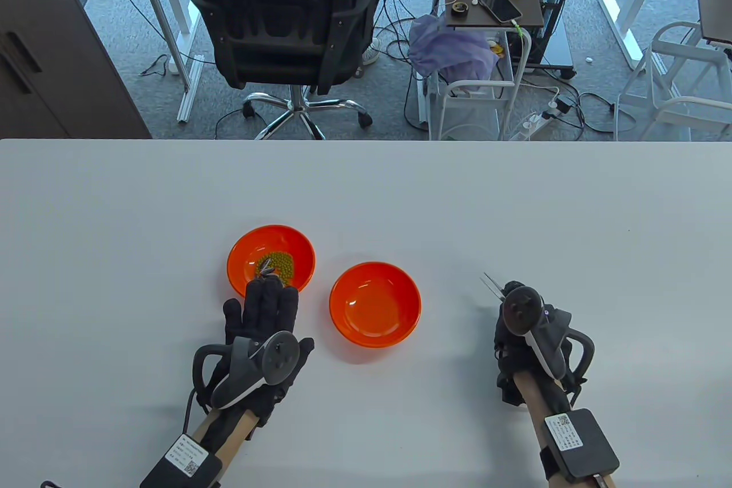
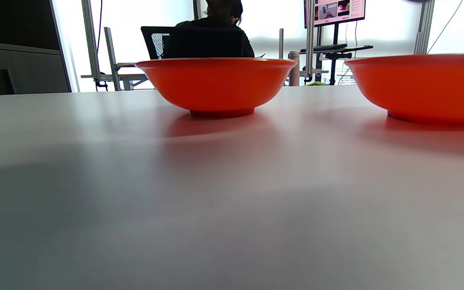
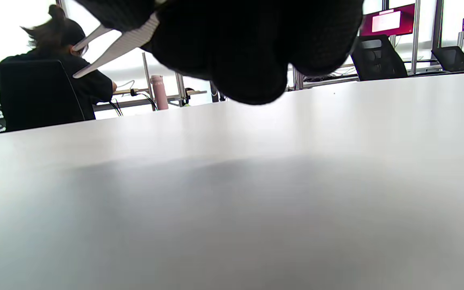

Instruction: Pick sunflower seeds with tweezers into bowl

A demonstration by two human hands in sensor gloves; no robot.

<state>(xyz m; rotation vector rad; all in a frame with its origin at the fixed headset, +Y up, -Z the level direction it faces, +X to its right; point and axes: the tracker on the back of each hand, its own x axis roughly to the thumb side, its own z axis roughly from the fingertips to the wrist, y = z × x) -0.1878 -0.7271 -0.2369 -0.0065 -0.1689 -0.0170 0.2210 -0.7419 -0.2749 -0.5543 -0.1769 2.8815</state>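
An orange bowl [image 1: 243, 259] at centre left holds green beans [image 1: 280, 265] and some sunflower seeds [image 1: 266, 267]. A second orange bowl [image 1: 374, 305] to its right is empty. Both bowls show side-on in the left wrist view, the left bowl [image 2: 216, 82] and the right bowl [image 2: 429, 86]. My left hand [image 1: 264, 305] lies flat on the table, fingers stretched out, fingertips at the near rim of the left bowl. My right hand [image 1: 514, 310] grips metal tweezers [image 1: 490, 284], which point up-left, away from both bowls. The tweezers [image 3: 107, 44] have their tips apart and hold nothing.
The white table [image 1: 514, 207] runs across the view. Beyond its far edge stand a black office chair [image 1: 286, 19] and a small cart [image 1: 486, 7] with clutter.
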